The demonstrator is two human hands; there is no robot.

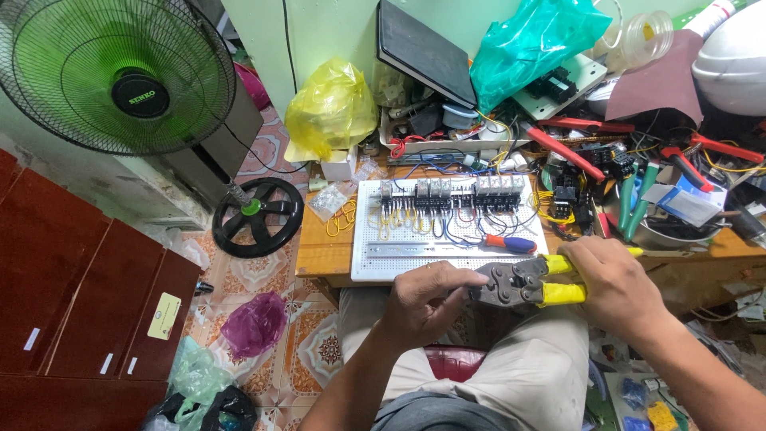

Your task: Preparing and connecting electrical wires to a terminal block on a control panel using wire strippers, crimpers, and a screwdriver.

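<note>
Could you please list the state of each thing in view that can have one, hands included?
Right hand: closed around the yellow handles of the crimping pliers.
Left hand: fingertips pinched at the pliers' head.
Crimping pliers: held level over the lap, handles squeezed close together.
Screwdriver: lying flat on the white wiring board.
Fan: standing on the floor; spinning or not, cannot tell.
Yellow bag: bunched shut.

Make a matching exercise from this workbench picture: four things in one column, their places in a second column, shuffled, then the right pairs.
Things:
1. crimping pliers
2. screwdriver
3. yellow bag
4. fan

Places:
A. standing on the floor, left of the table
B. lying on the white perforated board
C. at the table's far left corner
D. held in the right hand, the left hand at its head

Pairs: 1-D, 2-B, 3-C, 4-A
</note>
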